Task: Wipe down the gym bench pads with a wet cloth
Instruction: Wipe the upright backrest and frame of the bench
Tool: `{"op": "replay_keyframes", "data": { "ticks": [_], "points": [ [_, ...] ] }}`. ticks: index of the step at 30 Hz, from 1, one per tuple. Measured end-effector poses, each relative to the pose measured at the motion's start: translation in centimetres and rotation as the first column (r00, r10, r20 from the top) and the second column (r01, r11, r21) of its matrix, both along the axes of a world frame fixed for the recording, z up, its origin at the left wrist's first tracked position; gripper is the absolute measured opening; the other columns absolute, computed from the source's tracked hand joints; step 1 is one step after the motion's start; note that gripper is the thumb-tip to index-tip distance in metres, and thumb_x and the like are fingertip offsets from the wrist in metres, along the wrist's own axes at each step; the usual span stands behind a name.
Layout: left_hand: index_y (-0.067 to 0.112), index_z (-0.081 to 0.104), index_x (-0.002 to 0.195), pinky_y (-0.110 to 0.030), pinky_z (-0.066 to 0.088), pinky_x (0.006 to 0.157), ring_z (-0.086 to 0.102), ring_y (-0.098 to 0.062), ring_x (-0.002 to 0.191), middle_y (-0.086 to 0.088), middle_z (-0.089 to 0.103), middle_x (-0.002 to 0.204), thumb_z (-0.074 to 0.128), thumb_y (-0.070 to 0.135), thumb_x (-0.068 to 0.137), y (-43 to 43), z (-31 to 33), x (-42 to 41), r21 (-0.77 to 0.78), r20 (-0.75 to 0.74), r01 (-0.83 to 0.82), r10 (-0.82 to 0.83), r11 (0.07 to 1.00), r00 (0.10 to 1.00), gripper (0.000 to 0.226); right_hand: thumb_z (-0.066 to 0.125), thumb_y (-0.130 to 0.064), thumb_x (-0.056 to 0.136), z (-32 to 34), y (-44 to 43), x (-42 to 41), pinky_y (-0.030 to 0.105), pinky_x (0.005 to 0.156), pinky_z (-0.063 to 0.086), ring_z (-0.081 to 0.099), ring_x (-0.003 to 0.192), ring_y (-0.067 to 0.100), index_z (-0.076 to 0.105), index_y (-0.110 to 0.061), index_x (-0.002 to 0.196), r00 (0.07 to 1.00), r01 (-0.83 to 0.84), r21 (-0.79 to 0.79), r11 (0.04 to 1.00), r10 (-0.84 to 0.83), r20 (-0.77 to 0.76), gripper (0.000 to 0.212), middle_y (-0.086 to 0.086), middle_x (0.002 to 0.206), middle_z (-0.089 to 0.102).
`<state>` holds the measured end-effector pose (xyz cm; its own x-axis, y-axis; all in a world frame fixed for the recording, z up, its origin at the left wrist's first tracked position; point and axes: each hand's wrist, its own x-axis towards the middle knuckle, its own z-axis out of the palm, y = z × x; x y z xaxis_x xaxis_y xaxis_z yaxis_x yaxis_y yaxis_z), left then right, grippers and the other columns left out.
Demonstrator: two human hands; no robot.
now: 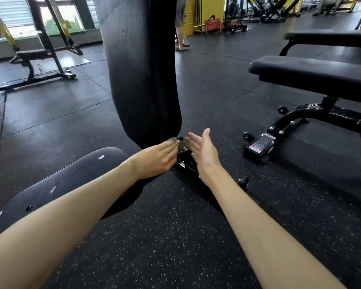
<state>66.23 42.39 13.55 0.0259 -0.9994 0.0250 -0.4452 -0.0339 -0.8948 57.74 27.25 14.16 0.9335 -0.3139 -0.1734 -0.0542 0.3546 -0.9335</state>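
A black back pad (pixel 140 65) of an adjustable bench stands nearly upright in front of me. Its worn black seat pad (pixel 75 176) lies low at my left, with small tears showing white. My left hand (pixel 156 159) reaches to the metal hinge bracket (pixel 182 146) at the foot of the back pad, fingers together and touching it. Just right of the bracket, my right hand (pixel 204 151) is held open, palm facing left, holding nothing. No cloth is in view.
Two more black benches (pixel 313 71) stand at the right, with a wheeled black frame (pixel 279 132) on the speckled rubber floor. A rack bench (pixel 35 57) is at the far left. A person's legs (pixel 181 28) stand behind the upright pad.
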Motion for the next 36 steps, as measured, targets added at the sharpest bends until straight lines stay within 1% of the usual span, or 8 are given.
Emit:
{"op": "replay_keyframes", "data": {
  "ticks": [3,6,10,13,20,24,29,36],
  "points": [
    [0.007,0.066,0.096,-0.041,0.042,0.101,0.064,-0.030,0.097,-0.012,0.067,0.098,0.054,0.015,0.092,-0.6,-0.2,0.0,-0.007,-0.171,0.061,-0.062,0.998,0.983,0.015,0.013,-0.052,0.102,0.1,-0.3,0.4,0.034,0.115,0.024,0.052,0.125,0.013,0.053,-0.012,0.134,1.000,0.000,-0.009,1.000,0.000,0.013,0.065,0.005,0.135,0.057],
    [0.005,0.062,0.103,-0.038,0.051,0.082,0.062,-0.027,0.090,-0.011,0.063,0.098,0.040,0.014,0.099,-0.9,0.1,-1.1,-0.053,-0.332,0.167,-0.175,0.984,0.927,0.024,0.013,-0.051,0.102,0.5,-0.8,0.7,0.030,0.109,0.028,0.052,0.124,0.014,0.053,-0.011,0.135,0.999,0.005,-0.023,1.000,-0.004,0.036,0.066,0.006,0.135,0.057],
    [0.001,0.066,0.103,-0.038,0.051,0.084,0.062,-0.029,0.104,-0.016,0.065,0.109,0.050,0.009,0.098,-2.2,3.4,-2.4,-0.392,-0.220,0.188,-0.290,0.900,0.931,0.020,0.015,-0.052,0.102,0.8,-1.5,1.3,0.026,0.098,0.039,0.055,0.122,0.017,0.056,-0.009,0.131,0.998,0.017,-0.025,1.000,-0.016,0.056,0.066,0.007,0.129,0.061],
    [0.001,0.067,0.105,-0.040,0.048,0.095,0.059,-0.031,0.115,-0.018,0.064,0.118,0.047,0.004,0.097,-2.6,3.7,-1.5,-0.439,-0.120,0.112,-0.182,0.891,0.976,0.022,0.015,-0.053,0.101,0.6,-1.1,1.5,0.026,0.097,0.039,0.055,0.122,0.016,0.056,-0.009,0.132,0.998,0.002,-0.051,0.999,0.001,0.055,0.068,0.007,0.130,0.061],
    [0.001,0.064,0.118,-0.042,0.025,0.113,0.053,-0.030,0.124,-0.020,0.058,0.128,0.043,0.012,0.090,0.6,-2.9,0.0,-0.151,-0.023,-0.063,0.060,0.986,0.998,0.036,0.024,-0.043,0.104,0.4,-0.1,1.6,0.026,0.102,0.036,0.055,0.118,0.012,0.052,-0.008,0.134,0.996,-0.043,-0.176,0.983,0.056,0.070,0.054,0.007,0.134,0.058],
    [0.003,0.065,0.118,-0.041,0.021,0.114,0.052,-0.028,0.126,-0.017,0.059,0.129,0.033,0.008,0.085,1.5,-3.6,1.2,-0.032,-0.010,-0.100,0.100,0.994,0.995,0.045,0.035,-0.036,0.104,0.2,0.8,2.1,0.024,0.101,0.044,0.063,0.100,0.002,0.066,-0.017,0.111,0.991,-0.072,-0.267,0.961,0.098,0.086,0.037,-0.004,0.111,0.068],
    [0.013,0.068,0.116,-0.042,0.014,0.115,0.051,-0.023,0.127,-0.008,0.063,0.126,0.046,0.014,0.083,2.4,-3.6,2.2,0.182,0.116,-0.061,0.040,0.981,0.992,0.040,0.058,-0.030,0.095,-0.2,1.6,2.0,0.000,0.065,0.043,0.060,0.077,-0.018,0.065,-0.013,0.110,0.983,-0.024,-0.325,0.946,0.082,0.167,0.024,-0.017,0.091,0.065],
    [0.013,0.064,0.118,-0.039,0.018,0.116,0.046,-0.026,0.130,-0.006,0.060,0.127,0.047,0.020,0.091,2.4,-3.3,2.3,0.302,0.198,-0.137,0.078,0.944,0.977,0.032,0.079,-0.025,0.077,-0.2,2.0,2.2,0.023,0.089,0.053,0.068,0.096,0.006,0.064,-0.013,0.110,0.980,0.038,-0.448,0.893,0.054,0.192,0.038,-0.004,0.102,0.071]
  ]
}}
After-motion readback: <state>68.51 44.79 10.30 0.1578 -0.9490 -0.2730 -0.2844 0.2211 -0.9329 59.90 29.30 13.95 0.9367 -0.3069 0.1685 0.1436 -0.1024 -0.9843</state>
